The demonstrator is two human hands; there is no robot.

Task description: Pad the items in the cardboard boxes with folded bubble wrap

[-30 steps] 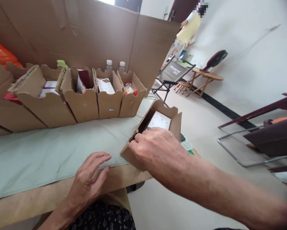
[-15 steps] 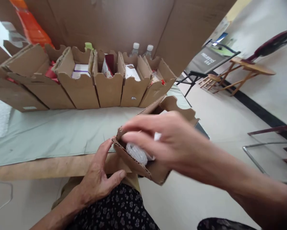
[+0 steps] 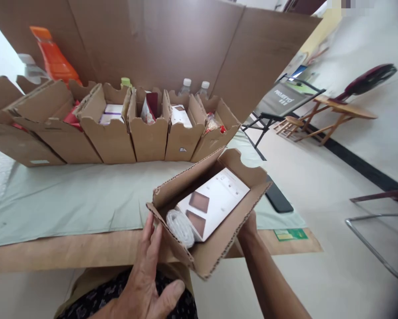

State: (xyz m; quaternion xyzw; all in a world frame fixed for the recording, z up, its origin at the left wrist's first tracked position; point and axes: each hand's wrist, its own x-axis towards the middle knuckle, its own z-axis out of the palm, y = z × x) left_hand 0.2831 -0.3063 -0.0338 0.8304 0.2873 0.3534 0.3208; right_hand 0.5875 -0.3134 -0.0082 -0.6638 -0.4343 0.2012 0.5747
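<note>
An open-topped cardboard box is tilted at the table's front edge. Inside lie a white printed carton with brown pictures and, at its near end, a rolled bundle of bubble wrap. My left hand rests against the box's near left end, fingers stretched out and thumb apart. On the far right side, my right hand supports the box from outside; its fingers are hidden behind the cardboard.
Several similar cardboard boxes stand in a row behind, holding packets and cartons. Bottles, including an orange bottle, rise behind them before a cardboard panel. A black phone lies right on the cloth. A folding chair stands beyond.
My right hand has come out of the box and moved to its outer right side. The white carton and bubble wrap now show. The box has turned slightly toward me.
</note>
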